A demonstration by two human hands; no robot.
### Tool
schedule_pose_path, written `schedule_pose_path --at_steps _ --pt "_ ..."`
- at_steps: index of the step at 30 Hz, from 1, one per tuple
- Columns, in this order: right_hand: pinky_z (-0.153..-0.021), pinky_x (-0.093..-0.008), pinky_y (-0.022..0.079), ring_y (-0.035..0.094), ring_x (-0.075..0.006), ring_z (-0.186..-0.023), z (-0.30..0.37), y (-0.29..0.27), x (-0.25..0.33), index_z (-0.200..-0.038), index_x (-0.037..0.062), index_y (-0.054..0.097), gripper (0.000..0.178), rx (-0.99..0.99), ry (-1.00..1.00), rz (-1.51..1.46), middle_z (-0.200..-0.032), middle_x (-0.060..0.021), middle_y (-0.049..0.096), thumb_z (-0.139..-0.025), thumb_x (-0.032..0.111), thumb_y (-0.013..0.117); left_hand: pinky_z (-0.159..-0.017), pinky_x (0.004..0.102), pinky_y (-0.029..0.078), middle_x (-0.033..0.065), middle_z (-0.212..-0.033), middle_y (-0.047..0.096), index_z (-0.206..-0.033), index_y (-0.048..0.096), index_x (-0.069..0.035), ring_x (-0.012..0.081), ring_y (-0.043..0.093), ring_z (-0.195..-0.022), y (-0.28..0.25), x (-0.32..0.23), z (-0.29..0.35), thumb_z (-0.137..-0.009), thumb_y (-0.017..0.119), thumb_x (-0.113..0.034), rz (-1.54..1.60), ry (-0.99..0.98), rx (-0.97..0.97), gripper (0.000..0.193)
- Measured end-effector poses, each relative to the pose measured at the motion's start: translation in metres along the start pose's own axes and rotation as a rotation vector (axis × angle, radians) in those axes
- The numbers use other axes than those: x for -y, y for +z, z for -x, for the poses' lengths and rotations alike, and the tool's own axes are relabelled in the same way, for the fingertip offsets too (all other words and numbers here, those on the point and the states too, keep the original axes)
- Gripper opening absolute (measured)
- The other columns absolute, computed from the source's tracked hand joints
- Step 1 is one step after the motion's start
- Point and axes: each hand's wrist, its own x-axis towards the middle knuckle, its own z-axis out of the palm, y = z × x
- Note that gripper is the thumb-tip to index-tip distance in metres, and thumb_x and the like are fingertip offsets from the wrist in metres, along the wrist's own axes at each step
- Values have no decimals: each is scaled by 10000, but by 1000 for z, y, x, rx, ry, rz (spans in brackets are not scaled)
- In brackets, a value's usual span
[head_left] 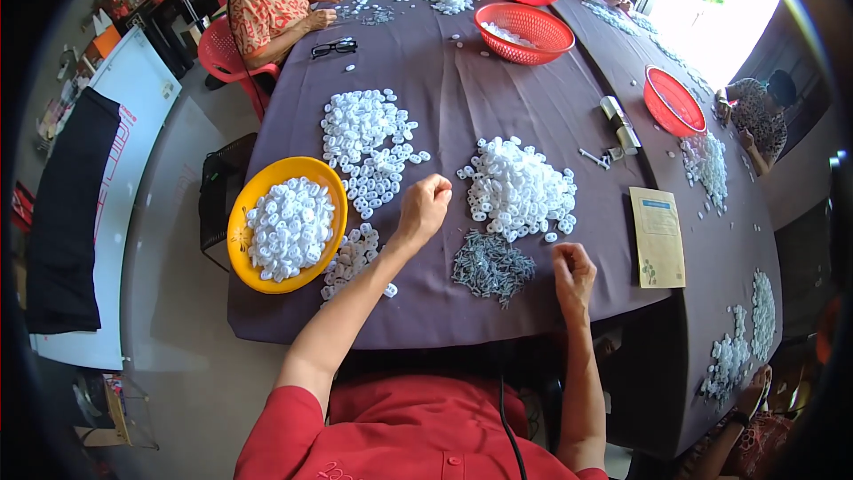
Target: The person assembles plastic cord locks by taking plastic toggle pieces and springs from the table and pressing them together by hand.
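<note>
Hands: left hand [426,209] and right hand [576,280] both curl inward; whether anything is inside, I cannot tell.
Grey pins [491,268]: heaped just left of the right hand; probably light, stiff, slippery; best pinched mid-length.
White pieces [518,188]: heaped either side of the left hand; likely light, hard; take by the rim.
Yellow bowl [284,167]: farther left, holding more.

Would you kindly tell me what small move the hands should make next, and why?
Probably shift the right hand slightly left to the grey pile: it is curled just right of that pile, while the left hand is left of the white pile beyond. What either hand holds is hidden.
</note>
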Motion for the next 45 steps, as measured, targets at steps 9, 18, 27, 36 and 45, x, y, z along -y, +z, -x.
schedule_pose_path --at_steps 9,18,27,36,45 --pt "-538 -264 417 521 -149 -562 1 5 18 -804 6 577 58 27 -156 103 -689 -87 539 -767 -18 614 -720 368 510 133 -836 681 -902 686 -60 286 657 -785 22 6 -51 -742 680 -198 -261 -27 76 212" --pt "-557 -242 420 513 -119 -579 1 4 16 -812 -3 585 41 10 -184 133 -689 -66 544 -783 -4 614 -672 367 472 101 -793 634 -792 591 -42 252 618 -718 16 0 -33 -745 686 -160 -335 69 89 159" --pt "-544 -293 430 542 -199 -572 6 2 13 -790 12 584 47 16 -187 169 -690 -95 547 -762 -8 616 -398 213 387 15 -670 555 -823 539 -27 51 482 -486 -12 -26 15 -828 648 -99 388 -368 193 131" --pt "-523 -183 374 461 -14 -582 58 47 67 -875 -2 589 23 254 -17 -212 -656 23 524 -862 10 574 -570 276 572 56 -790 626 -1006 594 13 126 626 -633 -43 -54 135 -865 602 -60 991 -687 273 159" --pt "-473 -218 451 566 -76 -548 86 87 65 -868 8 593 19 344 135 -240 -685 -47 580 -852 15 586 -628 287 586 76 -798 624 -951 593 27 149 640 -676 -36 -42 151 -861 593 -16 1000 -627 139 100"
